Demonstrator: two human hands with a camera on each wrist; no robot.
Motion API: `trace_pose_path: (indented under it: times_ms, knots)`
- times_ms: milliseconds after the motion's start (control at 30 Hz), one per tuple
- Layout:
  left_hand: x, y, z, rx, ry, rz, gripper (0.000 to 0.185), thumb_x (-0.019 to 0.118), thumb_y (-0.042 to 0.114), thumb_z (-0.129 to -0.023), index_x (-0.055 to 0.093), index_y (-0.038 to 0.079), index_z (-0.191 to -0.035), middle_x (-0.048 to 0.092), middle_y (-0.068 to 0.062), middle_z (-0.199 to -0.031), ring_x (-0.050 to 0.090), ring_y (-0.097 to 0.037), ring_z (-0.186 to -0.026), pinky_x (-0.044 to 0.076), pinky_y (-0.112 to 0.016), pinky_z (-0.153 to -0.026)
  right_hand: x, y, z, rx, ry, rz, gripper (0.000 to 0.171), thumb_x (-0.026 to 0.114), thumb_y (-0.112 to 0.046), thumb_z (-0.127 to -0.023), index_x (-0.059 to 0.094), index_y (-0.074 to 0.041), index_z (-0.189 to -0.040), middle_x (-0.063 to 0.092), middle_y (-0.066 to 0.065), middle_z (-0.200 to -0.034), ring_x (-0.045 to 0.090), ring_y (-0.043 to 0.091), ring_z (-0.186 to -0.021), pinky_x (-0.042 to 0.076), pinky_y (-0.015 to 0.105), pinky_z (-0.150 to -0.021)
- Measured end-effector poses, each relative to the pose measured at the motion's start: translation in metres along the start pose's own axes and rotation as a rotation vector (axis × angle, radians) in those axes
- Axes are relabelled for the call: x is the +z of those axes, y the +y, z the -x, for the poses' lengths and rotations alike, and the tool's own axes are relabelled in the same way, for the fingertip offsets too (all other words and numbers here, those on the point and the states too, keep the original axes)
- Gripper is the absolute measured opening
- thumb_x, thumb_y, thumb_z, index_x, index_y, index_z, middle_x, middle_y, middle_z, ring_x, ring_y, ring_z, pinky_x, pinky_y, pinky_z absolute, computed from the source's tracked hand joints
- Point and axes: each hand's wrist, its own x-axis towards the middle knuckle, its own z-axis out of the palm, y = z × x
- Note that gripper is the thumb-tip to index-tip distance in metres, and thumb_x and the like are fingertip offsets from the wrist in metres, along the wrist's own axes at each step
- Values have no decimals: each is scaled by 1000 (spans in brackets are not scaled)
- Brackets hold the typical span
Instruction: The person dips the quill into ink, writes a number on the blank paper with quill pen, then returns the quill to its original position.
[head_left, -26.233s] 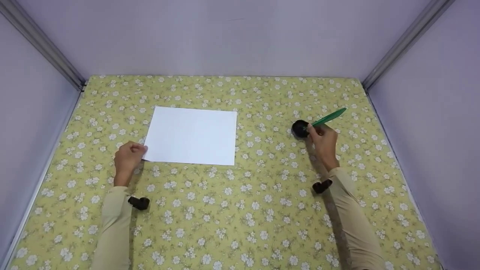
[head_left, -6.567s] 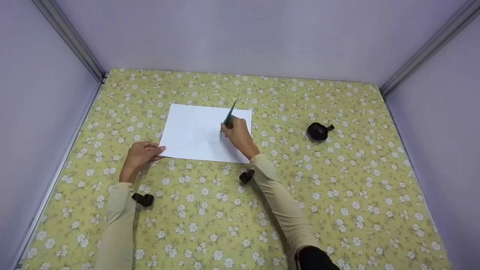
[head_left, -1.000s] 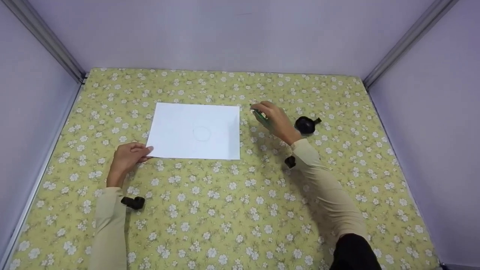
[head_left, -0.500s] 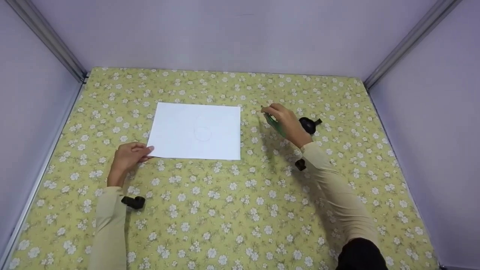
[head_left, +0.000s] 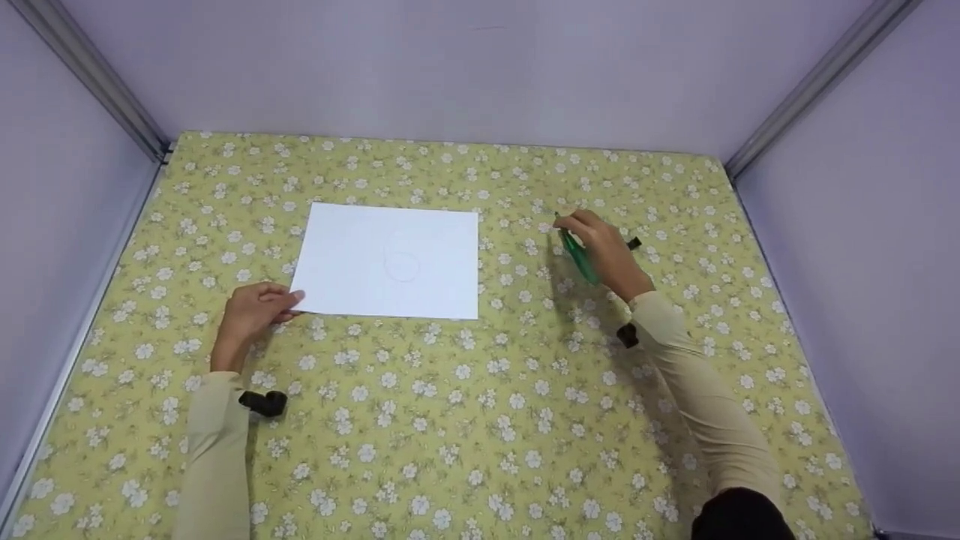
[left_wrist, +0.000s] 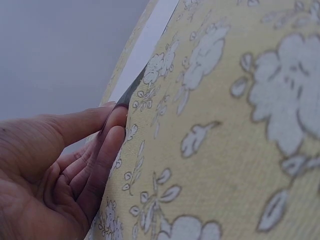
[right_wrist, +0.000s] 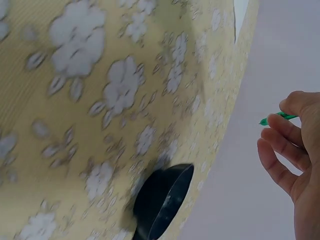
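A white sheet of paper (head_left: 345,255) lies on the cloth, with a faint loop like a figure 6 drawn near its middle. My left hand (head_left: 251,319) pinches the sheet's near left corner; in the left wrist view the thumb is above the paper (left_wrist: 152,42) and a finger below. To the right of the sheet, my right hand (head_left: 609,251) holds a green pen (head_left: 579,259) with a broad, leaf-like body, raised above the cloth. The pen's tip (right_wrist: 265,122) pokes past the fingers in the right wrist view. Behind that hand, only the handle of a small black pan (head_left: 634,243) shows.
The black pan's bowl (right_wrist: 167,197) shows in the right wrist view, close by the right hand. Yellow flowered cloth (head_left: 420,420) covers the table. Pale panels (head_left: 450,75) stand at the back and both sides.
The right hand has left the paper and moved right with the pen, now hiding the pan's bowl from the head view. The drawn loop appeared since the oldest frame. The left hand keeps its corner.
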Motion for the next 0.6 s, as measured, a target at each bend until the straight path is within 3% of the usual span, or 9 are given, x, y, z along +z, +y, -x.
trace_pose_path:
  times_ms: [200, 600]
  knots:
    - [0, -2, -1, -14, -15, 32, 65, 71, 36, -102, 54, -13, -141, 74, 13, -86, 71, 2, -77, 59, -16, -74, -8, 14, 16, -12, 18, 25, 30, 55, 9, -104, 67, -2, -130, 66, 22, -122, 68, 37, -106, 60, 51, -84]
    - [2, 1, -3, -52, 0, 22, 62, 70, 36, -102, 55, -10, -141, 75, 13, -87, 71, 0, -78, 58, -17, -74, -21, 35, 42, 40, 5, 77, 33, 53, 10, -105, 66, -2, -132, 64, 23, -128, 67, 41, -112, 58, 56, -91]
